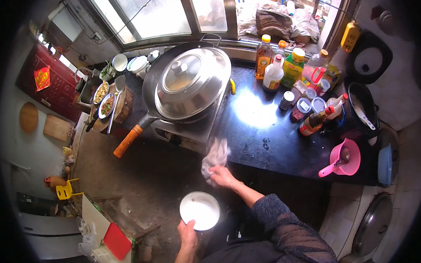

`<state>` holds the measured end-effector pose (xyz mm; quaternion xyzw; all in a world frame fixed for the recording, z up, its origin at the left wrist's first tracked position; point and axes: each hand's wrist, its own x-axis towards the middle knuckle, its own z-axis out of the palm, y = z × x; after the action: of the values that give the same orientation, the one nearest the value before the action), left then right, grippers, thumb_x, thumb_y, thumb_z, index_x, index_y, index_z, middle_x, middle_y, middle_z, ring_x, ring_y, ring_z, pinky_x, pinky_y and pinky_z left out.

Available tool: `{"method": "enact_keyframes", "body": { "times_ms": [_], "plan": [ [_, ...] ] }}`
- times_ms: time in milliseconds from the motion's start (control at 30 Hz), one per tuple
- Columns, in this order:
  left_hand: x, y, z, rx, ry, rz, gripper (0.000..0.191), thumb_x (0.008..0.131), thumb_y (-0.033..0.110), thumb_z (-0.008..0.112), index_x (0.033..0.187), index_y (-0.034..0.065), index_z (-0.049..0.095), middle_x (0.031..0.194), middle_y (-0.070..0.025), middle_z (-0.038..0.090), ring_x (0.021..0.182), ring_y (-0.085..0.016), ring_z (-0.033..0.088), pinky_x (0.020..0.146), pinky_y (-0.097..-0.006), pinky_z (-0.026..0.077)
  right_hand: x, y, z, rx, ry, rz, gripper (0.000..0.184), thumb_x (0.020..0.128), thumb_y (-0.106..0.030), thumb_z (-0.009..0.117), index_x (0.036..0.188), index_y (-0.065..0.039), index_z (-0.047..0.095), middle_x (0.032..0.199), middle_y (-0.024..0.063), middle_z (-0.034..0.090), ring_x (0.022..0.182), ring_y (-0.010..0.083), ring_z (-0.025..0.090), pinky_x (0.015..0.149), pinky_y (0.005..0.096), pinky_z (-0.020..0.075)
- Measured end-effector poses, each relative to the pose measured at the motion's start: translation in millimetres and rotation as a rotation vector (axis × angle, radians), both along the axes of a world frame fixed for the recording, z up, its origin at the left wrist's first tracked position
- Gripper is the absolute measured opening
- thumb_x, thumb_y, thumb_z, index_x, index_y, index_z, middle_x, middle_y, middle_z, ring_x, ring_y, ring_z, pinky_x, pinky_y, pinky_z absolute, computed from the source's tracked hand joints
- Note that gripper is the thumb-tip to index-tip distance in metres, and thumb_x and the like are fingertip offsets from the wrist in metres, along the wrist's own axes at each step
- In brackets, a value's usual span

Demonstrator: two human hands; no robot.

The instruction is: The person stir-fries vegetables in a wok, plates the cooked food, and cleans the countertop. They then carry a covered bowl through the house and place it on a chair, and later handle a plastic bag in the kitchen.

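My left hand (188, 233) grips the rim of a white bowl (200, 210), held over the floor below the counter; a small speck shows inside it. In my right hand (222, 176) is a crumpled pale cloth (216, 157), at the front edge of the black countertop (252, 144), right of the gas stove (188, 132). A large wok with a wooden handle (128, 140) sits on the stove, covered by a domed metal lid (195, 83) with a glass centre. What is in the wok is hidden, apart from a yellowish patch seen dimly through the glass.
Sauce and oil bottles (263, 60) and lidded jars (301, 109) crowd the counter's back right. A pink dipper (354, 157) lies near its right front edge. Left of the stove, two plates of food (107, 106) and a metal spatula (116, 100) rest on a round wooden block (124, 106).
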<state>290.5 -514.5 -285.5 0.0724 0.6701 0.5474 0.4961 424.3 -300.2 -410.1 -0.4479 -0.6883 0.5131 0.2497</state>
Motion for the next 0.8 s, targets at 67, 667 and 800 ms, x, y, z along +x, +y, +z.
{"method": "enact_keyframes", "body": {
  "times_ms": [67, 667, 800],
  "plan": [
    [-5.5, -10.1, -1.0, 0.019, 0.024, 0.003, 0.042, 0.080, -0.002, 0.051, 0.121, -0.0093, 0.053, 0.113, -0.0141, 0.061, 0.100, -0.021, 0.062, 0.088, -0.0327, 0.049, 10.9, -2.0, 25.2, -0.491, 0.306, -0.038, 0.025, 0.084, -0.010, 0.057, 0.106, -0.003, 0.066, 0.095, 0.0053, 0.069, 0.091, 0.0130, 0.062, 0.081, 0.0271, 0.0497],
    [61.2, 22.2, 18.0, -0.009, -0.014, 0.099, 0.042, 0.082, -0.003, 0.050, 0.123, -0.0098, 0.050, 0.115, -0.0157, 0.060, 0.104, -0.024, 0.060, 0.090, -0.0347, 0.049, 129.7, 161.1, -4.5, 0.671, -0.627, -0.428, 0.059, 0.067, -0.007, 0.066, 0.125, -0.005, 0.055, 0.124, 0.0177, 0.053, 0.114, 0.0394, 0.047, 0.099, 0.0578, 0.0358],
    [55.7, 47.7, 12.8, 0.053, -0.013, 0.003, 0.039, 0.084, -0.001, 0.051, 0.122, -0.0102, 0.050, 0.112, -0.0149, 0.061, 0.101, -0.022, 0.061, 0.088, -0.0338, 0.050, 108.3, 27.4, 11.6, 0.622, -0.380, -0.144, 0.045, 0.063, 0.001, 0.063, 0.108, -0.006, 0.062, 0.110, 0.0153, 0.057, 0.103, 0.0384, 0.053, 0.090, 0.0530, 0.0415]
  ]
}}
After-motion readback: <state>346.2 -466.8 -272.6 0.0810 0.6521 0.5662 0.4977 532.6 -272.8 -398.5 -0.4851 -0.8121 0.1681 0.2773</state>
